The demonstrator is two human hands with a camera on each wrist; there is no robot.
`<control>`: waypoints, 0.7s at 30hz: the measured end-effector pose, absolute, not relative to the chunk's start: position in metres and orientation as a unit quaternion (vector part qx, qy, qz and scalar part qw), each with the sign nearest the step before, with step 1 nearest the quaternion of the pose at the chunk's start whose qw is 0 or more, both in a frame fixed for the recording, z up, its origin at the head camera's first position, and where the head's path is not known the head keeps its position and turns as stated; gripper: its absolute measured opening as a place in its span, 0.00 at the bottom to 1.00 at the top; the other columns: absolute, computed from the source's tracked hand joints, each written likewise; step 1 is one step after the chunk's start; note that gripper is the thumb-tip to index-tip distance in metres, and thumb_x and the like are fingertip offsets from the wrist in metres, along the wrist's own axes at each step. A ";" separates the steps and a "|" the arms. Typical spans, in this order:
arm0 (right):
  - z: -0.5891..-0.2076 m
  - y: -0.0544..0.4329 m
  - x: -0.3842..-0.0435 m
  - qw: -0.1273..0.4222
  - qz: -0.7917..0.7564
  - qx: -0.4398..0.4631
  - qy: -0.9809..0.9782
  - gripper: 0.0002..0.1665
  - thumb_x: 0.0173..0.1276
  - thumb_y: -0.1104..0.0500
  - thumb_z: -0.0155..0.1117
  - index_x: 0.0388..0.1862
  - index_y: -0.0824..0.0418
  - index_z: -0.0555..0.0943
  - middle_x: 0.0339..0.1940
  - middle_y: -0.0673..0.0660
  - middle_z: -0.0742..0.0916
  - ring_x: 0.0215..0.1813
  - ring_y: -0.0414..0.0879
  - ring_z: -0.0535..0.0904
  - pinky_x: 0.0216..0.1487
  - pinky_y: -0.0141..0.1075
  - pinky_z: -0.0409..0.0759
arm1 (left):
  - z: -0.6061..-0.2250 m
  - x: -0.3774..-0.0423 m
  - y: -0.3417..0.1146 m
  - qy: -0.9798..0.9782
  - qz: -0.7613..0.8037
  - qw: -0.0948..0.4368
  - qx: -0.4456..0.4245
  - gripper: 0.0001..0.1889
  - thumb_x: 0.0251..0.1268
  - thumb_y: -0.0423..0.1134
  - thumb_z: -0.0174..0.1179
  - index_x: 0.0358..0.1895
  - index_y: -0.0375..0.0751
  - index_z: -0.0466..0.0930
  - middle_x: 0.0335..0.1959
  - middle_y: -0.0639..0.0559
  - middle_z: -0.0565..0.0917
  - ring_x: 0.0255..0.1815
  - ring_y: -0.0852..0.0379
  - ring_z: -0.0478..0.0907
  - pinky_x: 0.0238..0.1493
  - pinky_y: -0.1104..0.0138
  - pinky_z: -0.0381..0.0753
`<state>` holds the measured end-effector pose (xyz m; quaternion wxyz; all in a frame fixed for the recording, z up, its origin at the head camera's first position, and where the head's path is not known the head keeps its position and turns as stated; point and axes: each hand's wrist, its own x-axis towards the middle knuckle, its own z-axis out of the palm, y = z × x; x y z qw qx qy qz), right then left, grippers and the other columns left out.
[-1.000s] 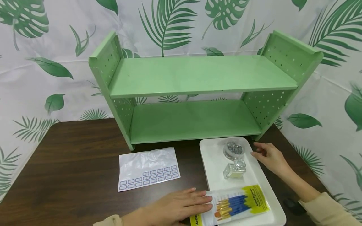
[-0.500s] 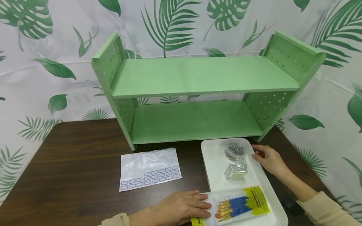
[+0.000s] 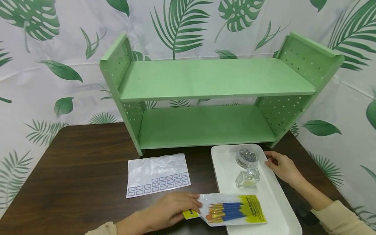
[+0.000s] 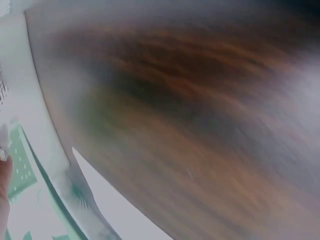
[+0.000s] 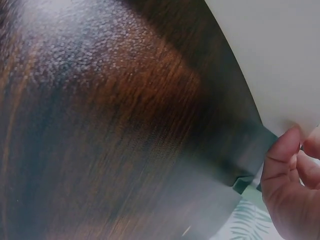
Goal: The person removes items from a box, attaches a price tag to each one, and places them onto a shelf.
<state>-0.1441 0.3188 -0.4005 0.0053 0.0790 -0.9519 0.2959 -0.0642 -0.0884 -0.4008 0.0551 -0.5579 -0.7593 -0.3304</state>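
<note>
Pinching the yellow left end of the brush pack (image 3: 226, 210) at lower centre between curled fingers and thumb of the left hand (image 3: 173, 209), presumably to control a limp sleeve from one end. Reaching across the tray's (image 3: 273, 199) left edge with the rest of the pack. Holding the tray's right rim with curled right hand (image 3: 285, 168), probably for steadiness, beside jar (image 3: 246, 157) and bottle (image 3: 247, 179), right of centre.

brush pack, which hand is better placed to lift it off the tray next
Left, I'd judge: the left hand holds the brush pack by its left end, while the right hand is at the right edge of the tray, away from the pack.
</note>
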 end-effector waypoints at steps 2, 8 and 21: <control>-0.400 0.319 -0.144 0.006 0.295 0.081 -0.952 0.21 0.65 0.68 0.58 0.57 0.74 0.72 0.32 0.57 0.77 0.28 0.36 0.67 0.22 0.29 0.68 | -0.397 -0.064 -0.098 -0.765 -0.339 0.047 -0.546 0.23 0.46 0.18 0.57 0.46 0.44 0.79 0.51 0.53 0.82 0.59 0.55 0.75 0.59 0.68 0.74; -0.400 0.319 -0.144 0.008 0.292 0.087 -0.952 0.20 0.66 0.68 0.58 0.56 0.74 0.72 0.31 0.56 0.76 0.27 0.35 0.66 0.22 0.29 0.66 | -0.386 -0.063 -0.127 -0.784 -0.349 0.032 -0.513 0.28 0.48 0.17 0.55 0.53 0.47 0.76 0.53 0.53 0.81 0.57 0.57 0.77 0.53 0.66 0.78; -0.400 0.320 -0.145 -0.002 0.292 0.083 -0.953 0.21 0.66 0.68 0.57 0.57 0.74 0.71 0.32 0.56 0.76 0.27 0.36 0.67 0.21 0.29 0.67 | -0.381 -0.062 -0.179 -0.786 -0.403 0.015 -0.468 0.19 0.59 0.21 0.56 0.49 0.47 0.77 0.48 0.48 0.83 0.47 0.61 0.80 0.46 0.77 0.77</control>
